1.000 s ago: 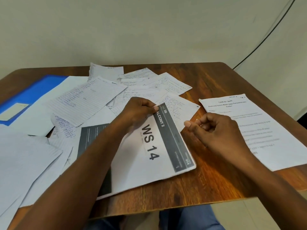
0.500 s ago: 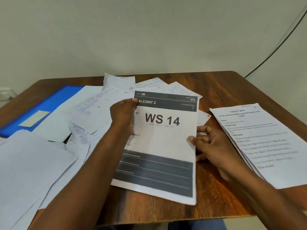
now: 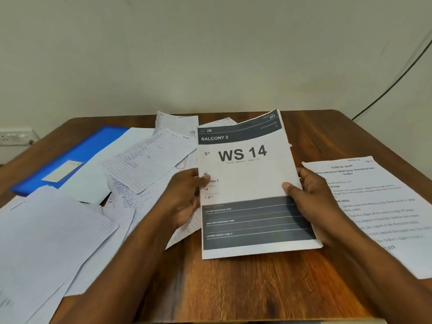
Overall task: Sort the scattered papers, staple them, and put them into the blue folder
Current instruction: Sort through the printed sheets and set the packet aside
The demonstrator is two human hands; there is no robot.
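Both hands hold the printed sheet marked "WS 14" [image 3: 247, 183] upright above the wooden table [image 3: 245, 288]: the left hand [image 3: 184, 197] pinches its left edge with the thumb on the front face, and the right hand [image 3: 313, 202] grips the right edge, thumb pressed on the front and fingers behind. The sheet is thin and limp — its top right corner already curls back, so it looks liable to crease or fold over if either grip slackens or the hands pull apart unevenly. Its bottom edge hangs close to the tabletop, and I judge that lowering it carelessly could buckle it. The loose lined papers [image 3: 145, 164] lie fanned and overlapping to the left, some handwritten, light enough that a brushing forearm would probably slide them further out of order or off the near edge. The blue folder [image 3: 77, 153] lies flat at the far left, smooth and glossy with a pale label, partly covered by a plain sheet — papers on top of it may hinder opening it later. A typed instruction sheet [image 3: 374, 206] lies to the right, touching the right wrist, and could be dragged along with it. No stapler shows here, so stapling may stall.
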